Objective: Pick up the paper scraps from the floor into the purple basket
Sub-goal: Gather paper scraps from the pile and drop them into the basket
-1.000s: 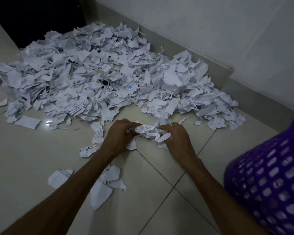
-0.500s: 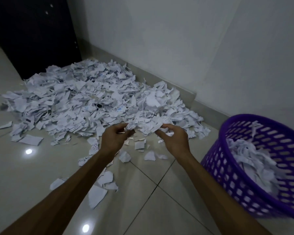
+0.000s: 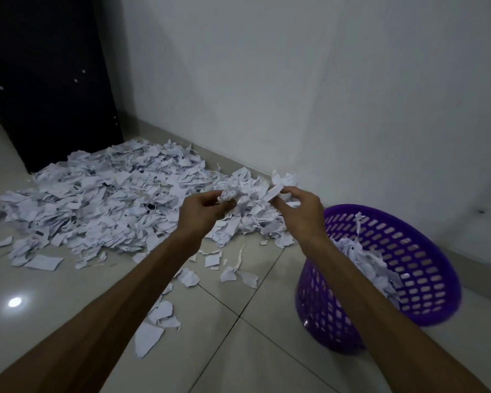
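A big heap of white paper scraps [image 3: 105, 199] covers the tiled floor along the wall. My left hand [image 3: 203, 212] grips a crumpled bunch of scraps [image 3: 228, 195], raised above the heap's near edge. To its right, my right hand [image 3: 302, 207] pinches more scraps [image 3: 282, 182] at about the same height, just left of the basket's rim. The purple basket [image 3: 425, 268] stands on the floor at the right, tilted towards me, partly filled with scraps [image 3: 366, 259]. My right forearm crosses its left side.
Loose scraps [image 3: 159, 313] lie scattered on the tiles under my left forearm. A dark cabinet [image 3: 48, 80] stands at the back left behind the heap. A white wall with a skirting board [image 3: 267, 171] runs behind the heap and the basket.
Both hands have risen off the floor with scraps and moved right towards the basket. The view has tipped up, so the whole basket now shows.
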